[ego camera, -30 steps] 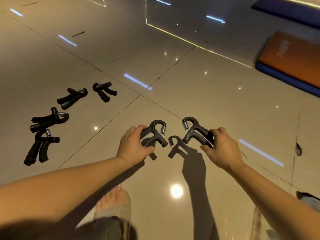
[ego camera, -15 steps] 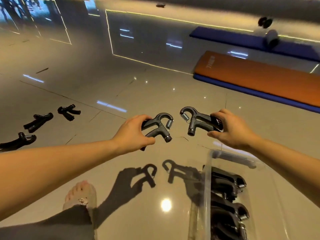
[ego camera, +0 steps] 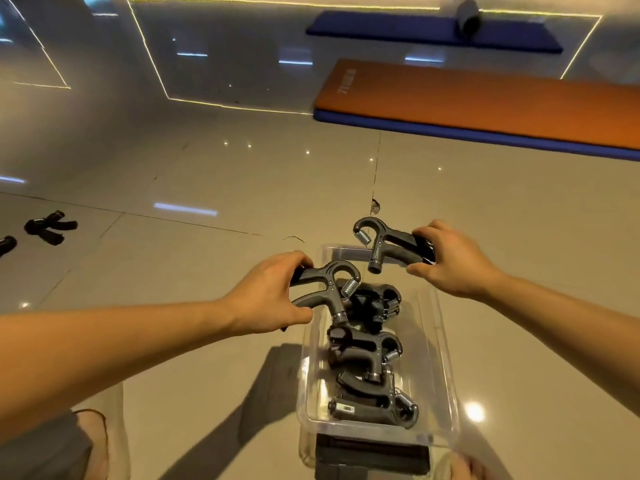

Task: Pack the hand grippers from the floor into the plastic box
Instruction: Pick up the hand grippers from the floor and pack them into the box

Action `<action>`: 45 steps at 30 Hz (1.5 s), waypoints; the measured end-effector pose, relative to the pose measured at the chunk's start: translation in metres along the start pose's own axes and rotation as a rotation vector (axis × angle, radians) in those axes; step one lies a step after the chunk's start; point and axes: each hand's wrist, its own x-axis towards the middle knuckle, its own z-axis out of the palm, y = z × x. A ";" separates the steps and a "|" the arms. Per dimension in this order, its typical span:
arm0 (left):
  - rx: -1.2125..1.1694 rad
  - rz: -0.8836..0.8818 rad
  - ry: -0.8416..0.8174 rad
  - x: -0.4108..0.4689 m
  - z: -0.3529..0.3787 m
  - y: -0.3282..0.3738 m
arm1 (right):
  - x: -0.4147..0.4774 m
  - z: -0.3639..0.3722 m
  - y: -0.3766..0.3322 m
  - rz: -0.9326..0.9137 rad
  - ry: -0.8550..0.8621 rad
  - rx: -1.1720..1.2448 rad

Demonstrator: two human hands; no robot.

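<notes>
A clear plastic box (ego camera: 446, 375) stands on the tiled floor in front of me, with several black hand grippers (ego camera: 367, 351) lying in it. My left hand (ego camera: 266, 296) grips one black hand gripper (ego camera: 325, 289) by its handles, over the box's left rim. My right hand (ego camera: 450, 258) holds a second hand gripper (ego camera: 384, 244) by its handles, above the box's far end. Two more hand grippers lie on the floor at the far left: one in full view (ego camera: 50, 226), the other (ego camera: 7, 244) cut by the frame edge.
An orange mat (ego camera: 485, 98) on a blue one lies at the far right, another blue mat (ego camera: 433, 32) behind it. My foot (ego camera: 93, 441) is at the lower left. A dark flat object (ego camera: 370, 455) lies under the box's near end.
The view has swung right and down, so the box now sits centred below my hands. Both hands have carried their grippers over the box. Fewer grippers on the left floor remain in view.
</notes>
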 end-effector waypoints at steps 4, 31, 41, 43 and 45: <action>0.042 0.058 -0.056 0.005 0.022 0.022 | -0.003 0.003 0.020 0.020 -0.010 0.018; 0.290 -0.030 -0.082 0.114 0.131 0.017 | 0.011 0.017 0.081 0.044 -0.017 0.053; 0.087 -0.205 -0.005 0.114 0.149 0.015 | 0.017 0.021 0.084 0.052 -0.034 0.063; 0.100 -0.211 0.003 0.113 0.153 0.014 | 0.017 0.021 0.084 0.052 -0.037 0.063; 0.111 -0.222 0.006 0.113 0.156 0.012 | 0.017 0.022 0.083 0.052 -0.041 0.062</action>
